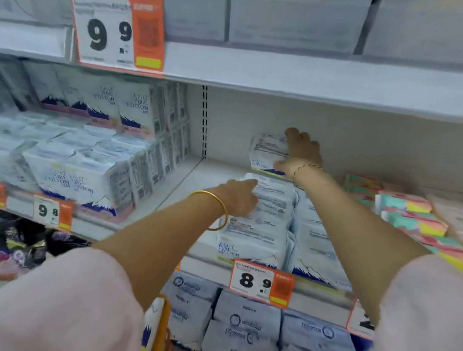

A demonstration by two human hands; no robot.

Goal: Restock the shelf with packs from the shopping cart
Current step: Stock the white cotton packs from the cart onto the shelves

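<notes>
Shelf (181,180) space at mid height carries white stacked packs (255,239) in rows by its front edge. Your right hand (301,150) grips a raised pack (266,150) above the rear of those rows, fingers draped over its top. Your left hand (238,197) touches the top of the stacked packs; whether its fingers grip, you cannot tell.
</notes>
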